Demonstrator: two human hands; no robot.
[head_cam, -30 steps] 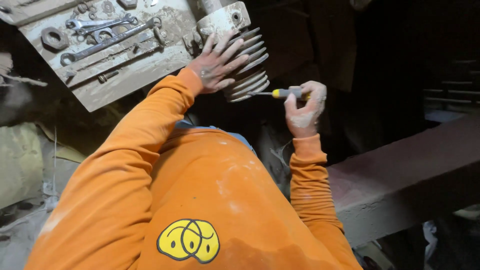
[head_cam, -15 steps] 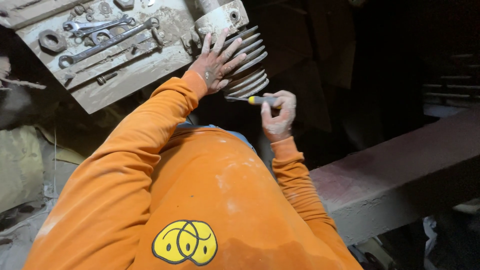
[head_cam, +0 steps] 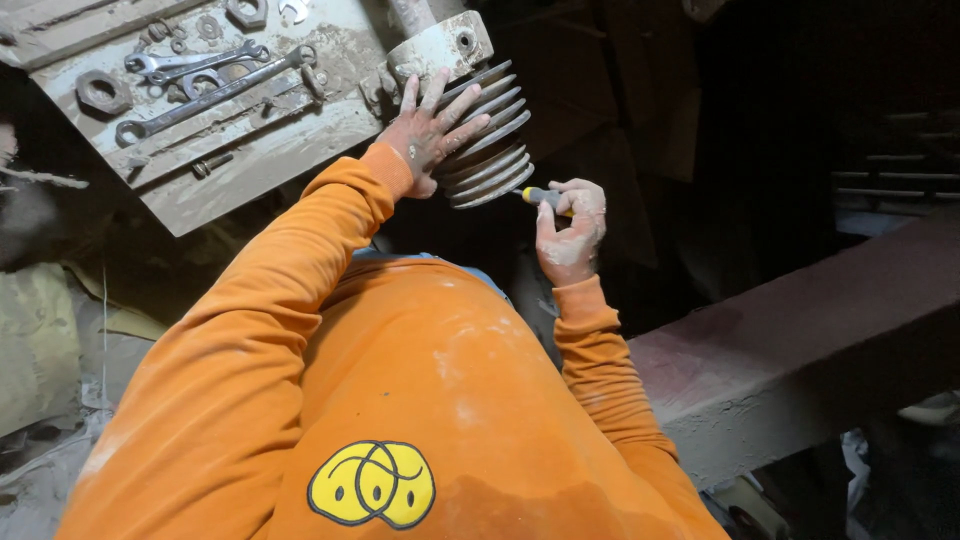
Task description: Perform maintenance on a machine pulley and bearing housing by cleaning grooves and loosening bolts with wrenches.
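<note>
Head view looks down over an orange sweatshirt (head_cam: 400,400) at a grimy finned engine cylinder (head_cam: 490,140), its stacked grey cooling fins fanning out below a square pale cap. Left hand (head_cam: 430,130) lies flat on the fins with its fingers spread, released and clasping nothing, pressing against the upper side of the cylinder. Right hand (head_cam: 570,225) is clenched around a screwdriver (head_cam: 540,196) with a yellow and dark handle, its grip closed on the handle; the tool's working end points at the lowest fins, just beside them, though whether the tip touches the metal cannot be told. Both hands are dusted with pale grime. Beside the cylinder, to the left, a dirty wooden bench (head_cam: 250,170) carries several spanners (head_cam: 200,85) lying near its far edge, a large hex nut (head_cam: 100,92) toward its left corner and a bolt (head_cam: 210,163) near its near edge. To the right runs a reddish painted beam (head_cam: 800,350), well apart from the hands.
</note>
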